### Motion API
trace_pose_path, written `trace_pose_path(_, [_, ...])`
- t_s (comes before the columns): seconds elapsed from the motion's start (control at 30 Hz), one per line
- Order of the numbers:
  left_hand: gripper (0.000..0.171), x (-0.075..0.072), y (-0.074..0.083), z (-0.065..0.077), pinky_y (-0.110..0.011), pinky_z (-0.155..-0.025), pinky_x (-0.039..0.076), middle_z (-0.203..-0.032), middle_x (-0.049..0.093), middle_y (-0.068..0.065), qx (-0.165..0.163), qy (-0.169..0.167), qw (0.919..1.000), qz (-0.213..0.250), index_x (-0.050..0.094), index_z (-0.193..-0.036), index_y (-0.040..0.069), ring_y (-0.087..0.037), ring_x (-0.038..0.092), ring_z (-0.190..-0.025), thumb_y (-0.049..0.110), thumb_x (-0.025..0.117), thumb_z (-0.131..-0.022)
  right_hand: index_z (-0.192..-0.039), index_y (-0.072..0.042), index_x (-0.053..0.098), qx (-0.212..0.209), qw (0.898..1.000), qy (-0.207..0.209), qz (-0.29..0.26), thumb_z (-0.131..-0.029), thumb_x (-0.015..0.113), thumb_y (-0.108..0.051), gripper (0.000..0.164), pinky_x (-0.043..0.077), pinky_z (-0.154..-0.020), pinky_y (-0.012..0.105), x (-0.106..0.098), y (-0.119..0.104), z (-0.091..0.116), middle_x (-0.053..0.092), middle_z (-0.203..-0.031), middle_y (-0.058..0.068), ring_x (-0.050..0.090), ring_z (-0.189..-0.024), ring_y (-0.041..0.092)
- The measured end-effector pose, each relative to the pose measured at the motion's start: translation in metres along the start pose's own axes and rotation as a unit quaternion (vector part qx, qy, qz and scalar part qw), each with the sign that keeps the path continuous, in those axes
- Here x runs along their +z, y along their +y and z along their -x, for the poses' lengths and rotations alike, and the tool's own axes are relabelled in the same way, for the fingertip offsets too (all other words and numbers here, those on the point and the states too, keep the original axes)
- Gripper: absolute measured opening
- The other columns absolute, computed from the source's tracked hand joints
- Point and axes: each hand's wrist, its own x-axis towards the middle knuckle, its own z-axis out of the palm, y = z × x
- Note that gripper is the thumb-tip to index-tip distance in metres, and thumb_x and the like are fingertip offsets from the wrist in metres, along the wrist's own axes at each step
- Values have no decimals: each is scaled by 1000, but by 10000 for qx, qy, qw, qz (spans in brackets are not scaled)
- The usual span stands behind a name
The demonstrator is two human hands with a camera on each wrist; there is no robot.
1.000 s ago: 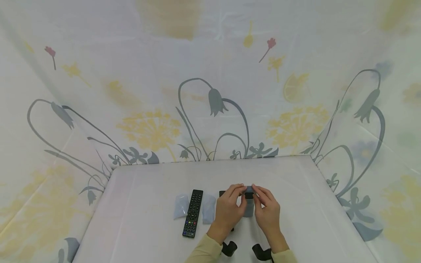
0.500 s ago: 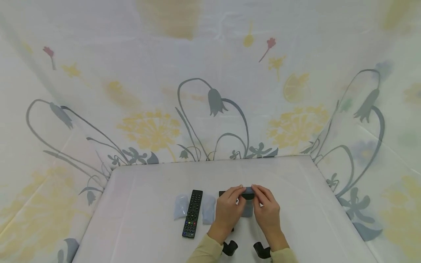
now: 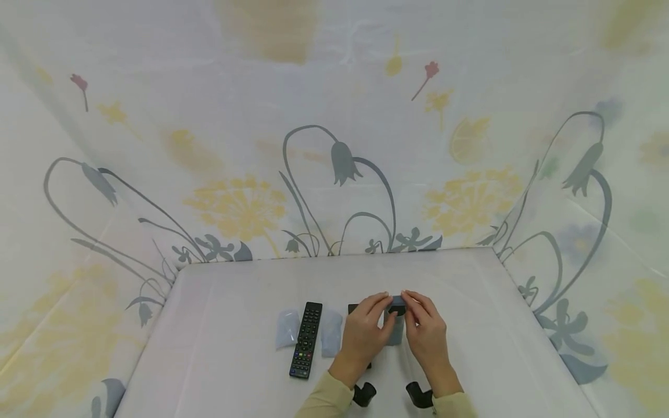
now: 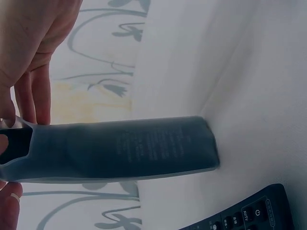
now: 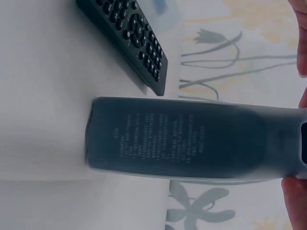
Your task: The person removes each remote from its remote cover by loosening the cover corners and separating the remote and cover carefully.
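A dark remote control in a translucent cover (image 4: 120, 148) stands on end on the table, its back with small print showing in the right wrist view. Its open top end is pinched at one side by my left hand (image 3: 363, 331), with the thumb by the dark opening. My right hand (image 3: 427, 338) pinches the opposite side of the same cover (image 3: 394, 335). Left of my left hand, another black remote control (image 3: 353, 307) lies mostly hidden beneath it.
A black remote control (image 3: 306, 339) lies on the white table (image 3: 230, 325), between two pale blue translucent packets, one left (image 3: 287, 328) and one right (image 3: 331, 332). Black curved pieces (image 3: 364, 395) sit by both wrists. A flower-printed cloth (image 3: 334, 87) surrounds the table.
My left thumb has shifted slightly right, over the dark opening of the cover. Both hands otherwise keep their place at its top end, and the things on the table have not moved.
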Motion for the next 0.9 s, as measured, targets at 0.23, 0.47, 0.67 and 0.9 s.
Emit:
trace_pose_path(0.23, [30, -1, 3, -2, -21, -85, 52, -102, 70, -5, -92, 33, 9999, 74, 74, -101, 3, -14, 69, -94, 14, 88, -76, -106, 5, 72, 101, 9999, 19, -1, -77, 66, 25, 36, 48, -69, 10, -1, -2, -3, 68, -109, 14, 67, -83, 23])
trace_pose_path(0.47, [22, -2, 3, -5, -20, -83, 52, -101, 70, -5, -53, 30, 9999, 116, 76, -99, 3, -15, 69, -91, 10, 84, -81, -116, 9, 67, 188, 9990, -328, -241, -81, 68, 18, 36, 52, -69, 14, -4, 2, 0, 66, -119, 16, 68, -92, 28])
trace_pose_path(0.67, [19, -2, 0, -5, -21, -83, 53, -101, 70, -6, 98, 106, 9999, 48, 77, -98, 4, -16, 70, -90, 6, 82, -80, -125, 6, 64, 64, 9973, -443, -578, -73, 77, 17, 55, 56, -72, 28, -3, 3, 5, 61, -128, 18, 67, -99, 32])
trace_pose_path(0.9, [16, 1, 0, -5, -20, -84, 52, -103, 71, -5, -88, -51, 9998, 153, 76, -100, 4, -15, 70, -93, 8, 79, -85, -111, 4, 73, -354, 9977, 162, -563, -67, 80, 18, 46, 48, -82, 12, 1, 3, 4, 69, -113, 14, 69, -92, 31])
